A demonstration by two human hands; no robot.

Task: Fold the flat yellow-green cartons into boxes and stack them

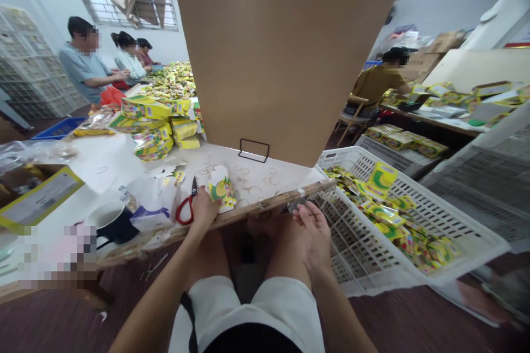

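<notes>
Here, printed packaging (223, 190) is lying between your hands.
Red scissors (185, 211) are flanking your left hand (206, 207), its grip unclear; the packaging on the counter (292, 175), likely light and creasable, is suiting an edge hold; your right hand (314, 226) is hovering unclenched beside the crate (360, 248).

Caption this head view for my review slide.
Left hand between red-handled scissors and yellow-green packaging on the table, right hand open beside a white crate of packets.
</notes>
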